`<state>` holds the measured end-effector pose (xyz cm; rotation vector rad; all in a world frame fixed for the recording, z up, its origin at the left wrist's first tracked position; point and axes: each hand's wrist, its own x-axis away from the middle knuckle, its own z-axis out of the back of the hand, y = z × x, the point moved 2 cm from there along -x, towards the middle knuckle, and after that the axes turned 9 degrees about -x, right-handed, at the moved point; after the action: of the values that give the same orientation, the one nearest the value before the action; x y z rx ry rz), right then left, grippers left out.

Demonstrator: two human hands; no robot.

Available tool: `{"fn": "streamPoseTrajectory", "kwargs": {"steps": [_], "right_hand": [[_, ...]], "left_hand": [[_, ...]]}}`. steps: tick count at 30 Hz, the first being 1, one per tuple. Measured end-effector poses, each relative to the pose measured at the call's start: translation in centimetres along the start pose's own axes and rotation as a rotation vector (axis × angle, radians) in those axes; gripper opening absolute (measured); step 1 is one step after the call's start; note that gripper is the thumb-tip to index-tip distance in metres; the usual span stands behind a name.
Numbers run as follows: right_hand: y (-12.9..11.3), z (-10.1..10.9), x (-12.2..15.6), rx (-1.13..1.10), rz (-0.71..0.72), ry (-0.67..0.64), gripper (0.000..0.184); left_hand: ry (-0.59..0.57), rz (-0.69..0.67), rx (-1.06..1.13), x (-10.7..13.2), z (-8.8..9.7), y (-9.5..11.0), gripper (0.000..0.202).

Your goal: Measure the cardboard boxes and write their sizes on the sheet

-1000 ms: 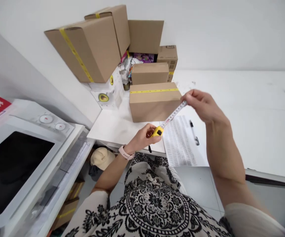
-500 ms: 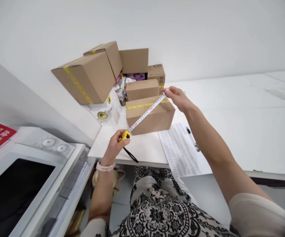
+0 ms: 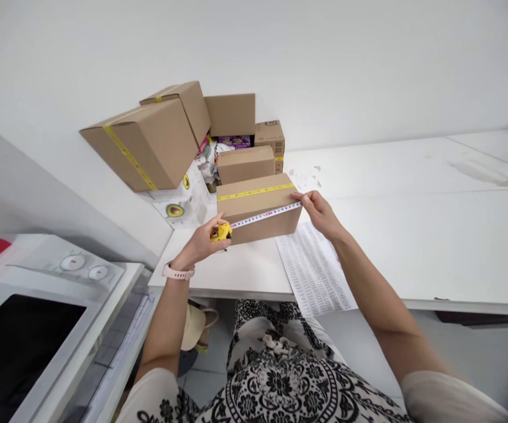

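A yellow tape measure (image 3: 221, 232) is gripped in my left hand (image 3: 203, 239), close to the left front edge of a cardboard box (image 3: 262, 226). Its white blade runs out to the right along the front of the box. My right hand (image 3: 319, 214) pinches the blade's free end by the box's right front corner. Yellow tape crosses the top of this closed box. Under my right forearm lies a printed sheet (image 3: 310, 270), partly hidden.
Behind stand a smaller cardboard box (image 3: 245, 165) and an open carton (image 3: 230, 114) with packets. Stacked boxes (image 3: 157, 144) rest on a white avocado-print box (image 3: 187, 205) at left. A white microwave (image 3: 60, 282) stands at lower left, beside the white table (image 3: 412, 235).
My right hand has come down and toward me, bringing the blade from a diagonal over the box top to along its front. My left hand has risen slightly. The pen is now hidden.
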<state>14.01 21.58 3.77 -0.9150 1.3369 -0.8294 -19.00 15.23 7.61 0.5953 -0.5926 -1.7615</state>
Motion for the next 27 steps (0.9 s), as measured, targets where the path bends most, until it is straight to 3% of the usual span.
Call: {"fn": "streamPoseTrajectory", "kwargs": {"steps": [3,7,10,13,17,20,24,27], "right_hand": [[-0.9,-0.5,3.3,0.056,0.057,0.005,0.035],[-1.8,-0.6,11.0,0.145,-0.003,-0.062,0.022],[-1.7,-0.3,16.6,0.161,-0.085,-0.118,0.015],[-1.4,-0.2,19.8,0.183,-0.155,-0.132,0.014],[-2.5,-0.2,20.0,0.151,-0.163,-0.131,0.016],[-4.6,0.2,18.6,0.114,-0.132,-0.118,0.017],[-6.1,2.9,15.0,0.071,-0.166,0.067,0.023],[-4.4,5.4,11.6,0.068,-0.242,0.248,0.026]], "left_hand": [[-0.036,0.010,0.021,2.7,-0.8,1.2,0.043],[-0.276,0.059,0.078,8.5,-3.1,2.5,0.039],[-0.422,0.112,0.126,12.1,-5.0,2.3,0.037],[-0.445,0.119,0.186,13.6,-6.5,1.7,0.041],[-0.420,0.093,0.152,13.6,-7.1,2.2,0.044],[-0.408,0.076,0.091,13.8,-6.0,3.4,0.045],[-0.291,0.057,0.078,14.2,-1.7,3.3,0.050],[-0.216,0.107,0.087,13.5,1.9,0.8,0.046]]}}
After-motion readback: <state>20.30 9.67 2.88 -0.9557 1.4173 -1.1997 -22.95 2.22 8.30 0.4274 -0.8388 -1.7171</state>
